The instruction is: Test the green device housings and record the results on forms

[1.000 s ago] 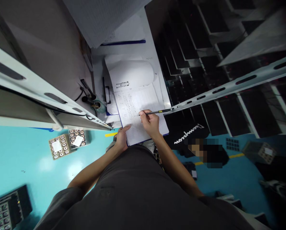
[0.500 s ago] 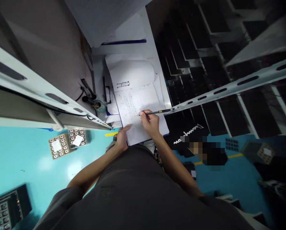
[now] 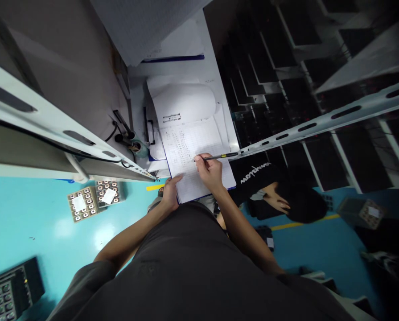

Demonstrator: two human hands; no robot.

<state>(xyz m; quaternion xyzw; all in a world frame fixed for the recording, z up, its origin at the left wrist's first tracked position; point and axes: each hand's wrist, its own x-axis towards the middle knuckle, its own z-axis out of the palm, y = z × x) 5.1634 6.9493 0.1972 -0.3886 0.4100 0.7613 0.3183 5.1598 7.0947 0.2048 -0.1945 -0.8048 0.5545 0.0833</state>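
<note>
The floor (image 3: 55, 245) is bright turquoise, crossed by yellow stripes (image 3: 304, 222). The pen (image 3: 219, 156) is black with a yellow band. White sheets (image 3: 199, 147) bear a fine grid and dark writing, over a blue clipboard edge (image 3: 232, 188). The wearer's shirt (image 3: 192, 263) is plain dark grey; another person's black shirt (image 3: 257, 176) carries white lettering.

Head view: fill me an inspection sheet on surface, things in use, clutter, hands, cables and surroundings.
Surface: white shelf, mostly covered by papers.
Things in use: blue-backed paper stack, top pages folded back, writing too small to read; pen over it.
Clutter: green holder beside the stack; more sheets under and beyond it.
Hands: left hand grips the stack's near left corner; right hand holds the pen.
Cables: black cable along the left frame.
Surroundings: person in black bent over at right; parts trays on the floor.
</note>
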